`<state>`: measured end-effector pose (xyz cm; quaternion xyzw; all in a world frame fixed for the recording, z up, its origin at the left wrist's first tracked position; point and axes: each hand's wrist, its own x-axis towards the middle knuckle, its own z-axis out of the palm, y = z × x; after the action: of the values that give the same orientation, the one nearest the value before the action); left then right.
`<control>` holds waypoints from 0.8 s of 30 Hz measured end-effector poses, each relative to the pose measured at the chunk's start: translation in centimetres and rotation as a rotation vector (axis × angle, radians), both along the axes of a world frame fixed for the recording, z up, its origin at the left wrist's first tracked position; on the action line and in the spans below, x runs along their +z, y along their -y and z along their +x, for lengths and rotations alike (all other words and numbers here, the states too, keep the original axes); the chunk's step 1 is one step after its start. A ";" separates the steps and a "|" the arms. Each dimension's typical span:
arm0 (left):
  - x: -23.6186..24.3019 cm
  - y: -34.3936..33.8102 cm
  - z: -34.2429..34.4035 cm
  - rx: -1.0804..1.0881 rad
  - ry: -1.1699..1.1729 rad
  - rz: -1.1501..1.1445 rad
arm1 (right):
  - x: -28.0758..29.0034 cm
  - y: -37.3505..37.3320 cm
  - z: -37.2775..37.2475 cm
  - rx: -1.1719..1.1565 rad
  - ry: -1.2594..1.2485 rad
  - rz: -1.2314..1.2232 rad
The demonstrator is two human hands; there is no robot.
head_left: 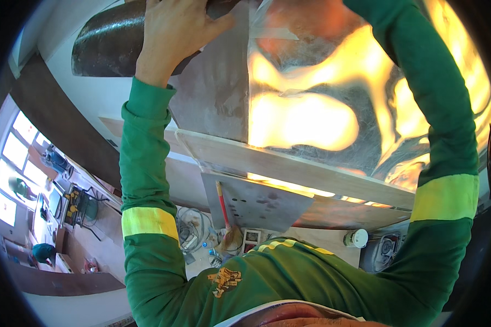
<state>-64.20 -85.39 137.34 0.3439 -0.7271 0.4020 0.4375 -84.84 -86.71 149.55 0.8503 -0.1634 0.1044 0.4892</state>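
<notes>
My left hand reaches to the top edge with its thumb spread to the right, over a dark, glossy curved piece. The tips of its other fingers are cut off. A dull grey flat strip lies beneath and beside this hand. To the right of the strip spreads a shiny sheet with bright yellow and orange reflections, and a piece of clear tape on it. My right arm stretches over the sheet, but its hand is beyond the top edge.
A pale board edge runs across in front of me. Below it are a grey panel, a red-handled brush, cables and a white-lidded tub. At far left, people work near windows and a yellow-black machine.
</notes>
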 end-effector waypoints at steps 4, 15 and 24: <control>0.2 -0.5 0.4 0.020 0.037 0.016 | -1.3 2.4 3.3 0.046 -0.003 -0.108; -0.2 0.1 0.2 -0.009 0.027 -0.019 | -0.9 2.4 3.8 0.081 -0.019 0.092; -1.0 -0.3 0.8 0.045 0.009 0.006 | -0.7 -2.5 3.1 -0.321 -0.068 0.169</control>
<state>-63.38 -85.11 136.39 0.3598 -0.7225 0.4110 0.4238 -81.74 -84.18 148.85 0.8546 -0.2886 -0.0179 0.4314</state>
